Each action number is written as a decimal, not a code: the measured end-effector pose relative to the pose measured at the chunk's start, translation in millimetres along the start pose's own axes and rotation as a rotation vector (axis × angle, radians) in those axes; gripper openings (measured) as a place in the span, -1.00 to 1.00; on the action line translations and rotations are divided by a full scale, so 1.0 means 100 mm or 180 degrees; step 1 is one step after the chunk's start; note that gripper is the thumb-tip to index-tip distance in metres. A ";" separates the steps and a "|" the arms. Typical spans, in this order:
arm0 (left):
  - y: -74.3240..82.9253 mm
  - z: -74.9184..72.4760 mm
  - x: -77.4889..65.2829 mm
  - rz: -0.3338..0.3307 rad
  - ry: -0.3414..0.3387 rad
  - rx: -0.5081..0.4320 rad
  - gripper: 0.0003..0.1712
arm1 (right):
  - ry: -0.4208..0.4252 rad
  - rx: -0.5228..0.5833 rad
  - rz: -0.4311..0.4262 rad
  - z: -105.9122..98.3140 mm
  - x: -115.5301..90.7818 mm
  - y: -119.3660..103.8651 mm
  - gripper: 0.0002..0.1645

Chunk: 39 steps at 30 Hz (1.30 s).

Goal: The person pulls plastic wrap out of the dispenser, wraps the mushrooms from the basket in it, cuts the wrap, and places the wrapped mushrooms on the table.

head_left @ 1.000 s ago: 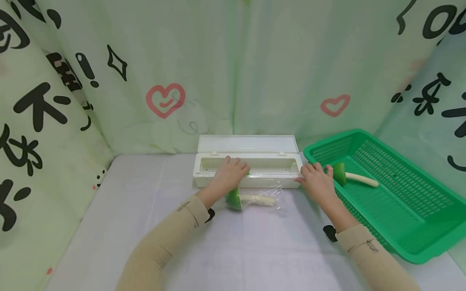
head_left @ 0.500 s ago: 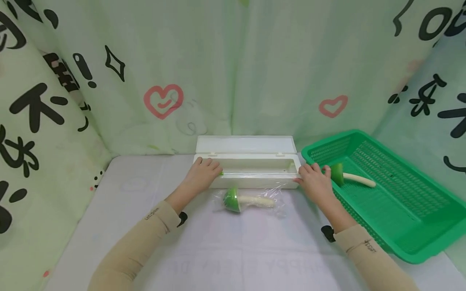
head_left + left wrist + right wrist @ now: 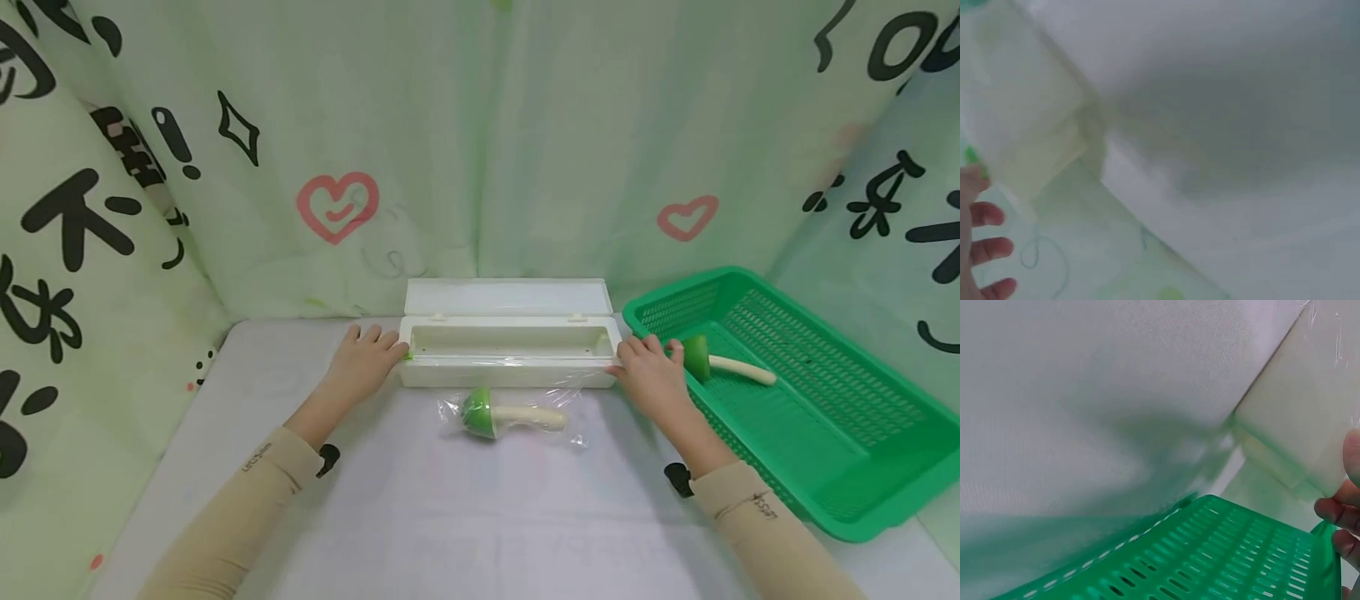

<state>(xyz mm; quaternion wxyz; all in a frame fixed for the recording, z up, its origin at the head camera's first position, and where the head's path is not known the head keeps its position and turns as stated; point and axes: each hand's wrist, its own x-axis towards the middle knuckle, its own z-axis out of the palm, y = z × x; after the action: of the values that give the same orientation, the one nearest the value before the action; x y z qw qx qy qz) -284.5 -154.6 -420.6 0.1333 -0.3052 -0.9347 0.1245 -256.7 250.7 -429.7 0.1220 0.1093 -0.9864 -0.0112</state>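
A long white cling film dispenser (image 3: 517, 377) stands at the back of the table, its lid (image 3: 506, 297) raised. Clear film (image 3: 570, 385) hangs over its front edge. At the left end my left hand (image 3: 354, 368) pinches a small green slide cutter (image 3: 408, 357); its other fingers (image 3: 991, 248) are loosely bent and apart from the box. My right hand (image 3: 654, 377) grips the dispenser's right end, thumb at the front. In front of the box lies a mushroom-shaped thing (image 3: 480, 413) with green cap and pale stem, in clear film.
A green perforated basket (image 3: 825, 408) stands at the right, its rim close to my right hand. Inside it lies a second mushroom-shaped thing (image 3: 738, 369), unwrapped. A printed curtain (image 3: 555, 150) hangs behind the white-covered table (image 3: 450, 517).
My left hand has slid leftward along the dispenser with the slide cutter, from near the middle to the left end. My right hand stays on the right end. The wrapped mushroom-shaped thing lies still.
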 end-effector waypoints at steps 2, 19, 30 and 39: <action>-0.05 0.04 -0.04 0.0011 0.0165 -0.0002 -0.86 | 0.0021 0.0018 -0.0004 0.00 -0.01 0.02 -0.68; 0.09 0.16 -0.09 -0.0306 0.0852 -0.0518 -0.72 | -0.0058 0.0093 0.0049 0.00 0.01 0.01 -0.69; 0.28 0.36 0.05 0.0014 0.2047 -0.0366 -0.86 | -0.0064 0.0126 0.0060 -0.01 0.02 0.00 -0.69; 0.35 0.37 0.07 0.0162 0.2360 -0.0637 -0.77 | 0.0212 0.0359 0.0140 0.00 -0.07 -0.05 -0.59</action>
<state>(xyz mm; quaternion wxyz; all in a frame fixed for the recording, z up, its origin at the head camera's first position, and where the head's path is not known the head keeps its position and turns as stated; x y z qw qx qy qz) -283.0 -128.7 -465.2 0.4286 -0.3641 -0.8227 -0.0829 -249.4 247.3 -431.8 0.1485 0.0946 -0.9831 0.0507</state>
